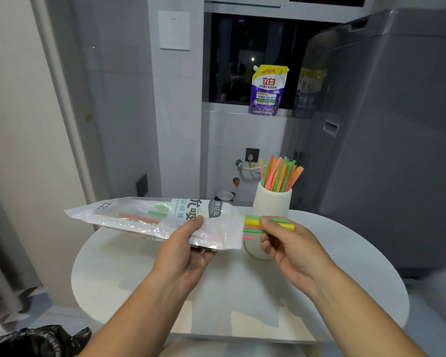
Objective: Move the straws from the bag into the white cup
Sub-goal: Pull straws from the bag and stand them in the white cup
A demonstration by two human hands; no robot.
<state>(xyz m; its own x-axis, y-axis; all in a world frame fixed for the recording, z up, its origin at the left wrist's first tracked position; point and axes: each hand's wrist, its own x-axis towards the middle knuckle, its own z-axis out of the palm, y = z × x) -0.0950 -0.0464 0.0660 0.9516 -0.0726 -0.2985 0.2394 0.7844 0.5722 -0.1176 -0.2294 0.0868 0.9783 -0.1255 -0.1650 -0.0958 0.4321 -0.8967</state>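
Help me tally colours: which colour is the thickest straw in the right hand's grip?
Yellow; the straw shows clearly in the head view, pinched by the right hand.

Grey walls (119,99), dark window (242,60)

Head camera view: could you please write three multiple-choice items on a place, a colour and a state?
1. Where does the ribbed white cup stand? A window sill; B round white table; C floor.
2. What colour is the thick straw pinched by the right hand? A blue; B black; C yellow.
3. The clear plastic straw bag is: A held by the left hand; B lying flat; C inside the cup.
Answers: 1 B, its base rests there; 2 C, yellow shows beside the thumb; 3 A, that hand grips it.
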